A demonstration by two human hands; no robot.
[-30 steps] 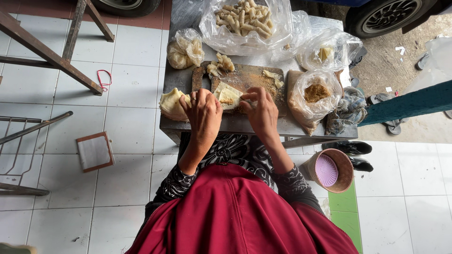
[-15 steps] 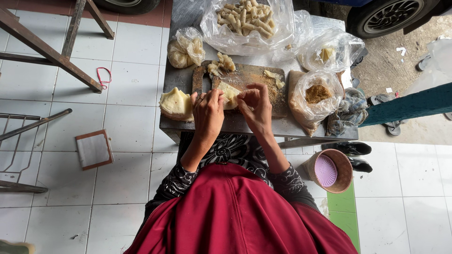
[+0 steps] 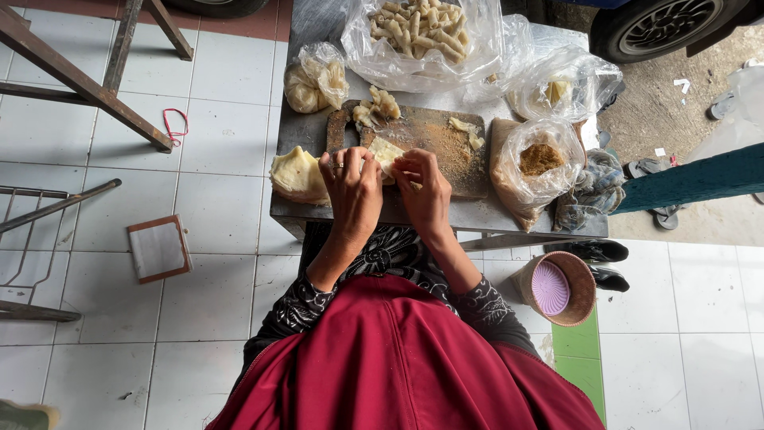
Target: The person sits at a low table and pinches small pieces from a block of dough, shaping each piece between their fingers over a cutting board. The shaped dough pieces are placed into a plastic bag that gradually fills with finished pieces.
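Note:
Both my hands rest on a pale dough wrapper (image 3: pixel 385 151) lying on a brown wooden board (image 3: pixel 446 151) dusted with crumbs. My left hand (image 3: pixel 350 185), with rings on its fingers, pinches the wrapper's left side. My right hand (image 3: pixel 423 187) pinches its right side. A stack of pale wrappers (image 3: pixel 296 173) lies just left of my left hand on the metal table (image 3: pixel 509 216). Small pieces of filling (image 3: pixel 376 107) sit at the board's far edge.
A clear bag of finished rolls (image 3: pixel 418 32) lies at the table's far side, a tied bag of dough (image 3: pixel 315 78) at the far left, a bag of brown crumbs (image 3: pixel 538 163) on the right. A woven basket (image 3: pixel 557 288), sandals and a small framed board (image 3: pixel 157 248) are on the tiled floor.
My left hand has moved from the wrapper stack to the wrapper on the board. Both hands now work that wrapper together.

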